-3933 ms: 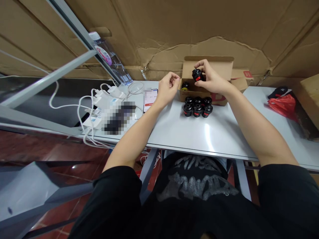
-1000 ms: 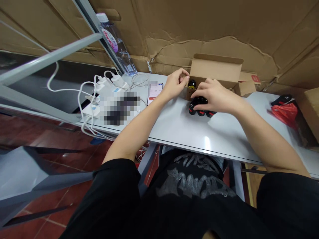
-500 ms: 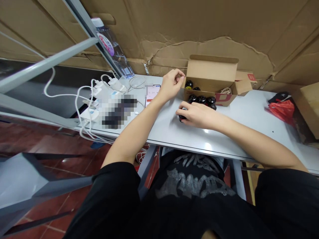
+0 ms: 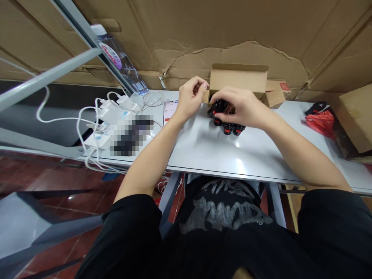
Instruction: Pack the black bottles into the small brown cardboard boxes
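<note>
My right hand (image 4: 242,106) grips a black round part with red markings (image 4: 218,107), holding it just above the tabletop in front of an open cardboard box (image 4: 238,79). Its fingers hide most of the box's front. Just below that hand, several similar black-and-red parts (image 4: 228,128) stand on the white table (image 4: 203,151). My left hand (image 4: 191,99) is curled closed beside the box's left side, with nothing visible in it. The box's contents are hidden.
A plastic water bottle (image 4: 117,60) leans at the back left, near white chargers and cables (image 4: 112,110) and a phone (image 4: 170,110). A pixelated object (image 4: 132,135) lies beside them. A red plastic bag (image 4: 319,124) lies at the right. Torn cardboard lines the wall.
My right hand has moved from the tabletop in front of the parts up toward the box, now gripping a black part. The whole scene has shifted slightly left in view.
</note>
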`<move>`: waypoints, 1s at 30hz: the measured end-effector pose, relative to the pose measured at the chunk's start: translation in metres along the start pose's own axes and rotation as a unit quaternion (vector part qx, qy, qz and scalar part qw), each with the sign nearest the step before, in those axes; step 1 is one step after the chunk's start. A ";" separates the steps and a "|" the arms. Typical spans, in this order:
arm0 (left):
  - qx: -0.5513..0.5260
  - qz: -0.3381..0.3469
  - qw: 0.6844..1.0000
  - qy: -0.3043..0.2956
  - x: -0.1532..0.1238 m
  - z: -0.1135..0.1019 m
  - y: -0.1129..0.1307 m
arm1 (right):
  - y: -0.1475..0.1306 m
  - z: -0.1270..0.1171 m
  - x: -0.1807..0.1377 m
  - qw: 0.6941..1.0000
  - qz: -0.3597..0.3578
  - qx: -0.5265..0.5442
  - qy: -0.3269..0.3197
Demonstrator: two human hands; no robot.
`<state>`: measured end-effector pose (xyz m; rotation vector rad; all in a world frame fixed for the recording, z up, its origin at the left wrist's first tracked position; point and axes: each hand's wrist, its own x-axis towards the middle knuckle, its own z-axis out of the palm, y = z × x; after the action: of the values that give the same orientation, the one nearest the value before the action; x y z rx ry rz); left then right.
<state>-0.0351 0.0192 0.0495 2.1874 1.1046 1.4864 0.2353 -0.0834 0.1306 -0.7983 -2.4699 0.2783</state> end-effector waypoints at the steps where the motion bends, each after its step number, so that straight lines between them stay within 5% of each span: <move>1: -0.002 0.004 1.000 -0.002 -0.001 0.000 0.004 | 0.007 -0.006 0.000 0.999 0.025 0.015 0.027; 8: -0.003 0.034 0.999 -0.030 -0.009 0.005 0.027 | 0.040 -0.011 -0.001 0.983 0.143 0.070 0.089; 30: -0.011 0.018 0.992 -0.122 -0.014 0.009 0.034 | 0.052 0.002 0.002 0.967 0.134 0.180 0.120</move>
<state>-0.0149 -0.0119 0.0571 2.3091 0.9675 1.1974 0.2584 -0.0402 0.1118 -0.9423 -2.0040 0.6648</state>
